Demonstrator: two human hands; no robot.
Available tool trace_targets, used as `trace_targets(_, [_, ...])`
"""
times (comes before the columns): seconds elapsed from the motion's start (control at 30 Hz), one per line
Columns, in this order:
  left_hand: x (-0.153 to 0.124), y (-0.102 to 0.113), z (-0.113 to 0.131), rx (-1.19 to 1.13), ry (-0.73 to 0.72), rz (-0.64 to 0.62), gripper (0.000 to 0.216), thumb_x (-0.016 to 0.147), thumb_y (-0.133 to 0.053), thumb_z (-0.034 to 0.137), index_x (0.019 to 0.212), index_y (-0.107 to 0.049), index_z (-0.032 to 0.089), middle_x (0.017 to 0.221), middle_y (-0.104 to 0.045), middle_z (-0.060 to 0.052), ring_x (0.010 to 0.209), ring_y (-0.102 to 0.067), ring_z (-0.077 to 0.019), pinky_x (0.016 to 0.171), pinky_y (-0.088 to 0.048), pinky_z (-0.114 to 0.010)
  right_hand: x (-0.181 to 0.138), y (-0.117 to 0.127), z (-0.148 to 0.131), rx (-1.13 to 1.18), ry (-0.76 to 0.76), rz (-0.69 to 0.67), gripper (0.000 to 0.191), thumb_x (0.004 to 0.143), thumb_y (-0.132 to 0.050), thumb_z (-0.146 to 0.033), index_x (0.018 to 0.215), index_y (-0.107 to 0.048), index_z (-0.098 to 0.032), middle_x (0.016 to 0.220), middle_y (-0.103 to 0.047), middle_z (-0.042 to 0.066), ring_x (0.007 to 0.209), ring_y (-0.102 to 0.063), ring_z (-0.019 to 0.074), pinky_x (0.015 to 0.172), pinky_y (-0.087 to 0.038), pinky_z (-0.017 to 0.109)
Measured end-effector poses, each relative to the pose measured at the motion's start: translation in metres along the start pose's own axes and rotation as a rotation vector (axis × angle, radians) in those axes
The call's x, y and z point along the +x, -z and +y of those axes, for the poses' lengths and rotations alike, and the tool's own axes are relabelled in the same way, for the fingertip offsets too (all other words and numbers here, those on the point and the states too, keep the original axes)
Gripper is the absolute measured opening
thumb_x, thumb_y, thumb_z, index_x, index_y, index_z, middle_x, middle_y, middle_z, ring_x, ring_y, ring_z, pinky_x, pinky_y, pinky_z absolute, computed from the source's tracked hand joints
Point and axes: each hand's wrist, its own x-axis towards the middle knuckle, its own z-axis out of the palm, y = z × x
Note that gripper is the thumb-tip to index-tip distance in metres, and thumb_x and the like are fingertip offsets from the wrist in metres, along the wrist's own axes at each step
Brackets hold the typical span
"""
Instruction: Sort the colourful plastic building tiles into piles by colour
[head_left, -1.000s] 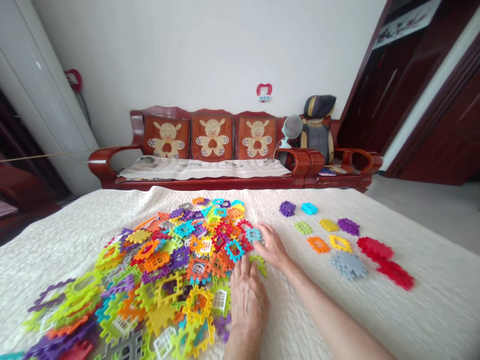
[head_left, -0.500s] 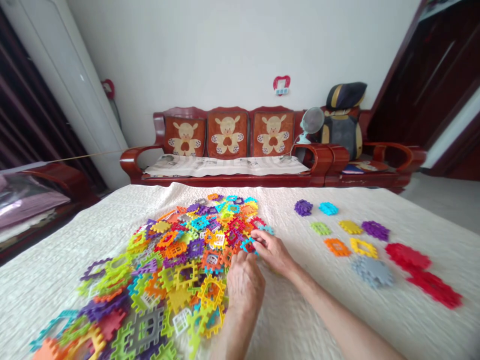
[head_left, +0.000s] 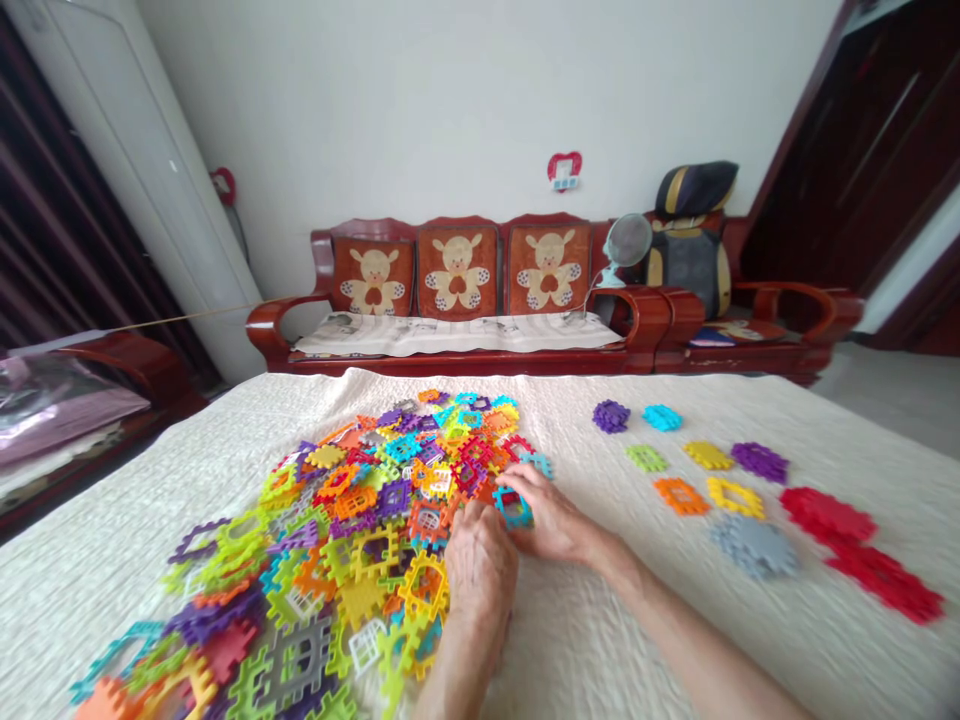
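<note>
At the right edge of a big heap of colourful interlocking plastic pieces (head_left: 360,590), my two hands work close together. My right hand (head_left: 551,518) grips a blue square frame piece (head_left: 514,508) with toothed edges, its fingers over the top and the thumb side low. My left hand (head_left: 482,565) is closed just left of it, back of the hand up. Its fingertips are hidden, so what they pinch cannot be made out. An orange piece (head_left: 428,522) with a window grid lies beside the left knuckles.
On the white quilted cover (head_left: 592,620), sorted piles lie to the right: purple (head_left: 611,416), blue (head_left: 662,417), green (head_left: 646,458), orange (head_left: 681,496), yellow frame (head_left: 735,497), grey (head_left: 754,545) and red (head_left: 829,515). Beyond stands a wooden sofa (head_left: 450,365) with a small fan (head_left: 627,240).
The blue frame piece now shows more fully between my hands. My left hand has shifted slightly left, and my right hand has turned a little around the piece.
</note>
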Motion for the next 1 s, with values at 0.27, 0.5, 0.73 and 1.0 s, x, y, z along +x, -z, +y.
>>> trace_targets(0.27, [0.001, -0.005, -0.005, -0.033, -0.009, 0.024, 0.03, 0.086, -0.041, 0.01, 0.085, -0.069, 0.019, 0.091, -0.067, -0.005, 0.092, -0.059, -0.0182, 0.074, -0.044, -0.026, 0.001, 0.007, 0.0, -0.09, 0.072, 0.014, 0.047, 0.069, -0.07, -0.029, 0.114, -0.06, -0.019, 0.117, -0.055, 0.009, 0.105, -0.056, 0.0213, 0.092, -0.046, 0.035])
trace_targets(0.5, [0.003, -0.011, -0.009, -0.048, -0.015, 0.054, 0.028, 0.086, -0.043, 0.01, 0.084, -0.069, 0.021, 0.089, -0.068, -0.003, 0.092, -0.059, -0.0179, 0.074, -0.041, -0.024, 0.001, 0.037, 0.016, -0.175, -0.104, 0.011, 0.052, 0.065, -0.07, -0.024, 0.116, -0.06, -0.018, 0.113, -0.057, 0.01, 0.098, -0.059, 0.0224, 0.088, -0.048, 0.034])
trace_targets(0.73, [-0.001, -0.012, 0.0, -0.071, -0.114, -0.021, 0.031, 0.085, -0.041, 0.009, 0.087, -0.069, 0.022, 0.085, -0.067, -0.003, 0.084, -0.061, -0.015, 0.068, -0.039, -0.023, -0.001, 0.054, 0.042, -0.144, -0.477, 0.141, 0.051, 0.07, -0.065, -0.029, 0.118, -0.058, -0.013, 0.111, -0.063, 0.012, 0.101, -0.06, 0.0251, 0.089, -0.046, 0.035])
trace_targets(1.0, [-0.008, -0.014, 0.011, -0.062, -0.096, -0.072, 0.03, 0.087, -0.041, 0.014, 0.089, -0.069, 0.023, 0.089, -0.068, -0.003, 0.08, -0.062, -0.015, 0.066, -0.038, -0.023, 0.004, 0.03, 0.025, 0.173, -0.376, 0.032, 0.049, 0.069, -0.067, -0.034, 0.115, -0.059, -0.019, 0.108, -0.068, 0.005, 0.096, -0.062, 0.0207, 0.084, -0.048, 0.031])
